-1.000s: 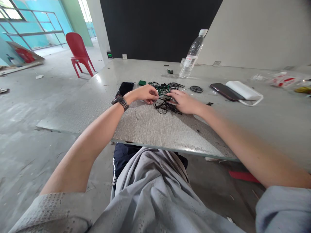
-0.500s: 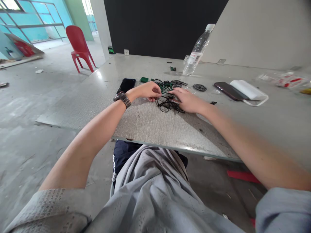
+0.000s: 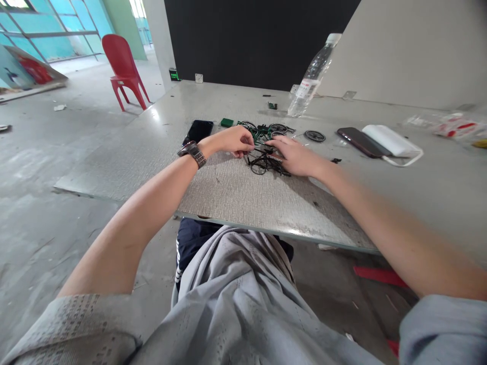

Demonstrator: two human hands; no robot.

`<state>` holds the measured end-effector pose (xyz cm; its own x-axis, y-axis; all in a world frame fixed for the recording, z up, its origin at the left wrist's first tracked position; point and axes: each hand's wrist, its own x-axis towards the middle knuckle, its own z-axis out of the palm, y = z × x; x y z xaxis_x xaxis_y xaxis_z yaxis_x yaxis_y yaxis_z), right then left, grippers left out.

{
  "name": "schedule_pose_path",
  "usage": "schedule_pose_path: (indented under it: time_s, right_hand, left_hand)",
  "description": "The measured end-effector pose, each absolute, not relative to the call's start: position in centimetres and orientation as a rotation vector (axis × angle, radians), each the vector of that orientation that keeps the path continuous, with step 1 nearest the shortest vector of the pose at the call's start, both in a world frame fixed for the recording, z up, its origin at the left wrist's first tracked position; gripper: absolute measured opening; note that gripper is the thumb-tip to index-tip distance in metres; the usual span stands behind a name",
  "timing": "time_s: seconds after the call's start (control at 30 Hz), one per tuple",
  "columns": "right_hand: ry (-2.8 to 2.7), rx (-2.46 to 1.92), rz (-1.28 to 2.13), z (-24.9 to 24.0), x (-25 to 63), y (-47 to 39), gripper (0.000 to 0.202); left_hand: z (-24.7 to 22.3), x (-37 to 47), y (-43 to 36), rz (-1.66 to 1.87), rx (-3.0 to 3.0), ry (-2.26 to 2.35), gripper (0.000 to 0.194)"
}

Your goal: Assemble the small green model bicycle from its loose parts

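A small black model bicycle [image 3: 266, 163] lies on the grey table [image 3: 213, 195] between my hands. My left hand [image 3: 240, 142], with a watch [image 3: 193, 152] on its wrist, is pinched at the left end of the black bicycle; what its fingertips grip is too small to make out. From the right, my right hand [image 3: 291, 156] has its fingers on the black bicycle's upper part and holds it. Just behind both hands lies a green model bicycle [image 3: 262, 132], partly hidden by them. A loose small wheel [image 3: 314, 136] rests to the right of it.
A black phone [image 3: 198, 132] and a green block [image 3: 227, 122] lie left. A water bottle [image 3: 310, 81] stands behind. On the right are a dark phone [image 3: 361, 142], a white power bank [image 3: 388, 141] with a cable, and plastic packaging [image 3: 452, 125]. A red chair [image 3: 122, 66] stands beyond.
The view has shifted very slightly. Both hands keep nearly the same place and pose at the black bicycle.
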<state>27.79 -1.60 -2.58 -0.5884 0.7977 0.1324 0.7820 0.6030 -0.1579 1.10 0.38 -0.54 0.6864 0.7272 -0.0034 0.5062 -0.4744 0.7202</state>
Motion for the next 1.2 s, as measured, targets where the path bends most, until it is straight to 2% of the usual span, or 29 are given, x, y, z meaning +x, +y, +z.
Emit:
schedule_pose_path:
  time_s: [0.77,1.2]
  right_hand:
    - [-2.639,-1.217,0.061,-3.3,28.4,-0.9,0.052]
    - [-2.638,-1.207,0.097,-2.9,28.2,-1.3,0.052]
  left_hand:
    - [-0.2,1.5,-0.1,0.235,2.490,1.007,0.044]
    - [0.8,2.3,-1.5,0.232,2.508,1.160,0.032]
